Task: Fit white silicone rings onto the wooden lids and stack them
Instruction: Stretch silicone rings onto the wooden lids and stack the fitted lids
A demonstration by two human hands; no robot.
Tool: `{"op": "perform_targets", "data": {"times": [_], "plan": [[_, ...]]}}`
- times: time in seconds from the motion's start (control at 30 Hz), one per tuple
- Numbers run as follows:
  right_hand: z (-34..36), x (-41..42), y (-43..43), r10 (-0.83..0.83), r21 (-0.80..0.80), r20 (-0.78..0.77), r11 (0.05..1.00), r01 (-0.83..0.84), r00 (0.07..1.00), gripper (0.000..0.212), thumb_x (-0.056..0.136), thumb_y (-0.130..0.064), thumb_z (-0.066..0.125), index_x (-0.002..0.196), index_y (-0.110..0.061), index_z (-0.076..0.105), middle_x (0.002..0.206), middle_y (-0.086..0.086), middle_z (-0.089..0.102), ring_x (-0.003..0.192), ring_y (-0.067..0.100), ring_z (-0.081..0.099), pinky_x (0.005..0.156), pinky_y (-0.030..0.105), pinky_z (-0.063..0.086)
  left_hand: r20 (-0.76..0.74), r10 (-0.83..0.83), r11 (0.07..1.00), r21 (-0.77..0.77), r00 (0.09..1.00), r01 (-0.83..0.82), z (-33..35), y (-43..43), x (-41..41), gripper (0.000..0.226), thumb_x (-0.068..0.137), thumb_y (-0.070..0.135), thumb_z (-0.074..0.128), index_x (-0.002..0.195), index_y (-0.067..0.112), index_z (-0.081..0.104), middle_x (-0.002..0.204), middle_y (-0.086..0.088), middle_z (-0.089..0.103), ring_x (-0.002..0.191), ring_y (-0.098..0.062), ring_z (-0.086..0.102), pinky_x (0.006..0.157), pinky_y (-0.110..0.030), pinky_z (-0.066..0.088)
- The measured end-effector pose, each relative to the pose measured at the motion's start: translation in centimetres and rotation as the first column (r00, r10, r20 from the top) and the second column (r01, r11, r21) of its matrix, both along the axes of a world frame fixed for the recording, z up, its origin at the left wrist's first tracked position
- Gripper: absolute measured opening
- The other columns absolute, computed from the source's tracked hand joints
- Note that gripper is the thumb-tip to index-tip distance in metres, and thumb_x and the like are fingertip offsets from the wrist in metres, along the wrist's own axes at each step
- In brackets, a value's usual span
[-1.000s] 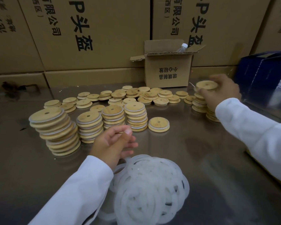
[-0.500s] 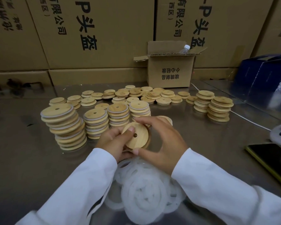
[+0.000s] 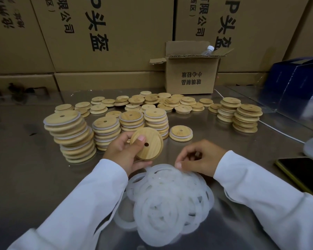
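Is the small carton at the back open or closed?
Open. The carton's top flaps stand up and out, and a bottle pokes out.

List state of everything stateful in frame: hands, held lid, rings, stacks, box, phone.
left hand: gripping one lid
wooden lid: held tilted, no ring on it
right hand: pinching at the ring pile
silicone rings: loose heap
ringed stacks: upright, tallest one leaning
bare lids: scattered, no rings
cardboard box: flaps open
phone: screen dark
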State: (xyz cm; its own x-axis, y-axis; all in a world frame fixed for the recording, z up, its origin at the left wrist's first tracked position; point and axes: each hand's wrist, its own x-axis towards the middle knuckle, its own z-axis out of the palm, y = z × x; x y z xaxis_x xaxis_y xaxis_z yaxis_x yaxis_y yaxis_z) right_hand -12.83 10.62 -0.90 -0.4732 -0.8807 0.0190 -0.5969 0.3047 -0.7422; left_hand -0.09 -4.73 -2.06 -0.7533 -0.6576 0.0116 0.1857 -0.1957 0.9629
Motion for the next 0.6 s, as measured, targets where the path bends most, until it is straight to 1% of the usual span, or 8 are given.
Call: {"op": "perform_targets", "data": {"times": [0.1, 0.17, 0.23, 0.3, 0.37, 0.47, 0.53, 0.6], "plan": [[0.1, 0.2, 0.1, 0.044, -0.006, 0.01, 0.999, -0.044, 0.999, 0.01, 0.076, -0.023, 0.072, 0.07, -0.03, 0.069, 0.071, -0.003, 0.065, 0.065, 0.006, 0.052, 0.063, 0.014, 0.042, 0.008, -0.006, 1.0, 0.0, 1.0, 0.006, -0.1, 0.1, -0.1, 0.006, 0.088, 0.016, 0.055, 0.091, 0.012, 0.06, 0.094, -0.012, 0.061, 0.089, -0.03, 0.062, 0.056, -0.031, 0.058], [0.3, 0.2, 0.1, 0.04, -0.023, 0.021, 0.999, -0.04, 0.999, 0.005, 0.076, -0.026, 0.071, 0.072, -0.029, 0.071, 0.074, -0.001, 0.068, 0.068, 0.005, 0.056, 0.066, 0.014, 0.044, 0.006, -0.006, 1.0, 0.007, 1.0, 0.006, -0.1, 0.1, -0.1, 0.006, 0.088, 0.016, 0.056, 0.089, 0.012, 0.06, 0.093, -0.011, 0.061, 0.087, -0.029, 0.063, 0.056, -0.031, 0.058], [0.2, 0.5, 0.0, -0.006, -0.041, 0.028, 0.999, 0.007, 1.0, 0.009, 0.074, -0.037, 0.069, 0.073, -0.029, 0.072, 0.08, -0.001, 0.071, 0.075, 0.009, 0.061, 0.073, 0.021, 0.048, 0.004, -0.002, 1.0, 0.011, 1.0, 0.002, -0.1, 0.0, -0.1, 0.005, 0.088, 0.016, 0.056, 0.088, 0.012, 0.059, 0.092, -0.011, 0.061, 0.088, -0.029, 0.062, 0.055, -0.03, 0.058], [-0.2, 1.1, -0.4, -0.031, -0.034, 0.015, 0.999, 0.031, 0.999, 0.015, 0.07, -0.042, 0.07, 0.074, -0.028, 0.072, 0.078, -0.002, 0.07, 0.074, 0.009, 0.061, 0.073, 0.027, 0.05, 0.005, 0.007, 1.0, 0.011, 1.0, -0.007, -0.1, 0.0, -0.1, 0.005, 0.088, 0.016, 0.056, 0.089, 0.012, 0.059, 0.092, -0.011, 0.061, 0.089, -0.031, 0.062, 0.056, -0.031, 0.058], [-0.6, 1.8, -0.9, -0.034, -0.022, -0.029, 0.999, 0.033, 0.999, 0.013, 0.071, -0.037, 0.074, 0.075, -0.025, 0.071, 0.069, -0.006, 0.064, 0.065, 0.004, 0.056, 0.065, 0.023, 0.048, 0.003, 0.011, 1.0, 0.012, 1.0, -0.011, -0.1, 0.0, -0.1, 0.005, 0.088, 0.016, 0.056, 0.089, 0.012, 0.059, 0.092, -0.012, 0.062, 0.089, -0.031, 0.062, 0.056, -0.031, 0.059], [-0.8, 2.1, -1.3, -0.087, -0.013, -0.07, 0.996, 0.087, 0.994, 0.006, 0.074, -0.028, 0.073, 0.071, -0.025, 0.07, 0.059, -0.012, 0.058, 0.054, -0.002, 0.051, 0.056, 0.011, 0.042, 0.002, 0.009, 1.0, 0.013, 1.0, -0.009, 0.0, 0.0, 0.0, 0.006, 0.088, 0.015, 0.055, 0.09, 0.012, 0.059, 0.095, -0.013, 0.062, 0.091, -0.032, 0.062, 0.056, -0.031, 0.058], [-0.6, 1.9, -1.3, -0.13, -0.028, -0.057, 0.991, 0.129, 0.99, 0.011, 0.077, -0.024, 0.07, 0.067, -0.029, 0.069, 0.06, -0.013, 0.061, 0.055, -0.004, 0.053, 0.054, 0.006, 0.04, 0.005, 0.013, 1.0, 0.015, 1.0, -0.013, 0.1, 0.0, 0.0, 0.006, 0.088, 0.015, 0.056, 0.09, 0.011, 0.06, 0.097, -0.014, 0.062, 0.093, -0.033, 0.062, 0.056, -0.031, 0.058], [-0.4, 1.7, -1.2, -0.172, -0.074, -0.037, 0.983, 0.169, 0.984, 0.011, 0.078, -0.024, 0.07, 0.069, -0.031, 0.069, 0.067, -0.012, 0.065, 0.063, -0.001, 0.058, 0.058, 0.006, 0.044, 0.009, 0.014, 1.0, 0.019, 1.0, -0.015, 0.1, 0.0, 0.1, 0.006, 0.088, 0.015, 0.056, 0.09, 0.011, 0.06, 0.098, -0.015, 0.062, 0.093, -0.033, 0.062, 0.055, -0.031, 0.058]]}}
